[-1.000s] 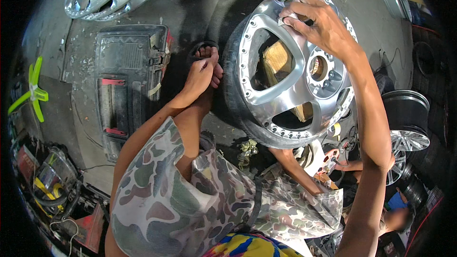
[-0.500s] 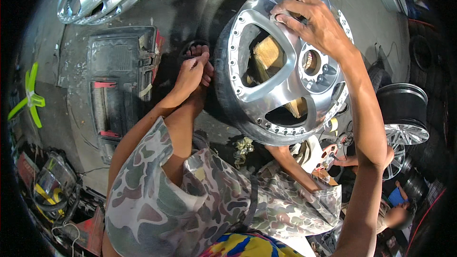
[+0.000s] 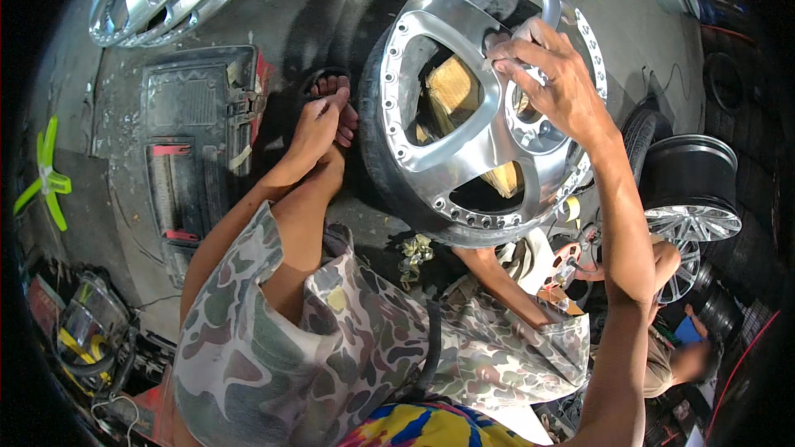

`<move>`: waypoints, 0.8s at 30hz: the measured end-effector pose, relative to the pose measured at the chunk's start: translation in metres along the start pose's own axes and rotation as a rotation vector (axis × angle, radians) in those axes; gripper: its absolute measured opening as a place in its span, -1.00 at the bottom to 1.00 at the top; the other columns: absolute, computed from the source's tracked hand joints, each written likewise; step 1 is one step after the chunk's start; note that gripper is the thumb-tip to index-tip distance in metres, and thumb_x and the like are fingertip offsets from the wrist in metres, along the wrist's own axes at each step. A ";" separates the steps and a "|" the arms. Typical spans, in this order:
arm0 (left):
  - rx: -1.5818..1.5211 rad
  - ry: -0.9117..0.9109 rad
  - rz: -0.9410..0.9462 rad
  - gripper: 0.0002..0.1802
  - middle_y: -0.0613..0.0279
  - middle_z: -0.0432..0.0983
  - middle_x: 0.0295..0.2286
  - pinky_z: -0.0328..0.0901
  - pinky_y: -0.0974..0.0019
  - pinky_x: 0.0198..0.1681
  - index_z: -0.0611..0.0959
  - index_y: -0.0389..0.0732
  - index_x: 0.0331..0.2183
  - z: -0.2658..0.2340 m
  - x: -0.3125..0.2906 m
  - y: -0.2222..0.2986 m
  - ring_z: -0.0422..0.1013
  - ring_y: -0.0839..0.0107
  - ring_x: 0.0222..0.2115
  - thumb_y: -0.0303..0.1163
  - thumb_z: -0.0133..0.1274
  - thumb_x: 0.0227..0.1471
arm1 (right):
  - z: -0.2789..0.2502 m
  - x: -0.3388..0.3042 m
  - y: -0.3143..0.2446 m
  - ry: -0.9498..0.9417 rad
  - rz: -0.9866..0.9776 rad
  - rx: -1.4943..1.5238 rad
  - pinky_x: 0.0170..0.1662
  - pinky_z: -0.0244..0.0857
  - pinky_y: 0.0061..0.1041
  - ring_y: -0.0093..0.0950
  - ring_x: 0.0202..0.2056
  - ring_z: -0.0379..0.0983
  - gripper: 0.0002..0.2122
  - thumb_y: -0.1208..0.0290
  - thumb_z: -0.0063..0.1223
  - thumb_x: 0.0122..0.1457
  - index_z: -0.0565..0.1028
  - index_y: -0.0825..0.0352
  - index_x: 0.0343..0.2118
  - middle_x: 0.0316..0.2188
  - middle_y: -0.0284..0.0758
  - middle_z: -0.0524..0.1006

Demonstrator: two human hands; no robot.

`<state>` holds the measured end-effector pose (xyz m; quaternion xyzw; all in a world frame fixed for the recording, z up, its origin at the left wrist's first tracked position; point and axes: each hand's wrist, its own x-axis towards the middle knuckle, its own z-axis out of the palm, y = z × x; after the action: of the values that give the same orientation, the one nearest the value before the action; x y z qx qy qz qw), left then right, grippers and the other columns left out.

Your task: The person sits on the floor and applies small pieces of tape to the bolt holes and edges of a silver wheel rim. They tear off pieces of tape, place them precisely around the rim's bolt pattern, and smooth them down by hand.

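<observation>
A silver alloy wheel (image 3: 431,167) with wide spokes and small bolts around its rim lies tilted on a black tyre (image 3: 374,145). My right hand (image 3: 551,74) is bent over one spoke near the hub, its dusty fingertips pinched against the metal. Whatever is between those fingers is too small to name. A yellowish block (image 3: 454,91) shows through the wheel's openings. My left hand (image 3: 319,128) is closed beside my foot, left of the tyre, with its wrist by my lower leg. Its fingertips are partly hidden.
A black and red toolbox (image 3: 195,74) lies at left, a green three-armed piece (image 3: 54,182) beyond it. More silver wheels (image 3: 157,0) stand far left. A dark wheel barrel (image 3: 691,178) sits at right. Another person (image 3: 662,356) is at lower right. Crumpled material (image 3: 416,257) lies below the tyre.
My right hand has moved down along the spoke toward the hub, its fingers still pinched. The view has shifted slightly. My left hand stays by my foot.
</observation>
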<state>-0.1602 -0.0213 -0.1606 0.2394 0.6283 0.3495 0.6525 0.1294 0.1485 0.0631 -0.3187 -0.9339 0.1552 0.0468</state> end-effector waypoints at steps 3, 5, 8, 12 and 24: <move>0.001 0.007 -0.010 -0.34 0.22 0.59 -0.56 0.43 0.36 -0.59 0.70 -0.34 -0.40 0.000 -0.002 0.003 0.49 0.45 -0.64 0.07 -0.08 0.47 | -0.001 -0.011 -0.006 -0.005 0.041 0.002 0.02 0.37 -0.21 -0.18 -0.09 0.53 -0.83 0.44 0.29 0.27 0.69 0.27 -0.10 -0.15 -0.26 0.63; -0.001 -0.002 -0.007 -0.34 0.22 0.59 -0.56 0.43 0.36 -0.58 0.70 -0.34 -0.39 0.000 -0.001 0.003 0.49 0.45 -0.64 0.07 -0.07 0.47 | 0.001 -0.019 -0.010 0.015 0.070 0.010 0.02 0.38 -0.21 -0.18 -0.10 0.54 -0.84 0.43 0.29 0.27 0.69 0.26 -0.11 -0.17 -0.26 0.62; -0.005 -0.027 0.014 -0.35 0.22 0.59 -0.55 0.43 0.36 -0.58 0.70 -0.34 -0.38 -0.003 0.000 0.001 0.49 0.45 -0.64 0.06 -0.07 0.47 | 0.005 -0.030 -0.017 0.068 0.123 0.040 0.03 0.38 -0.18 -0.15 -0.12 0.54 -0.85 0.40 0.29 0.27 0.70 0.23 -0.12 -0.20 -0.24 0.60; -0.029 -0.030 0.022 -0.36 0.20 0.59 -0.53 0.43 0.37 -0.56 0.70 -0.34 -0.37 -0.005 -0.003 0.001 0.50 0.45 -0.62 0.07 -0.06 0.46 | 0.009 -0.042 -0.027 0.081 0.232 0.108 -0.01 0.38 -0.17 -0.13 -0.14 0.53 -0.84 0.45 0.28 0.26 0.70 0.26 -0.12 -0.24 -0.20 0.58; 0.002 -0.136 0.294 -0.45 0.24 0.60 -0.45 0.42 0.42 -0.40 0.68 -0.30 -0.32 -0.010 -0.049 0.100 0.52 0.51 -0.50 0.00 -0.04 0.48 | 0.018 -0.065 -0.075 0.183 0.506 0.309 0.01 0.40 -0.38 -0.32 -0.14 0.57 -0.81 0.47 0.36 0.26 0.71 0.35 -0.09 -0.24 -0.22 0.62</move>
<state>-0.1844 0.0048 -0.0543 0.3525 0.5411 0.4237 0.6352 0.1342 0.0482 0.0705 -0.5431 -0.7820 0.2728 0.1385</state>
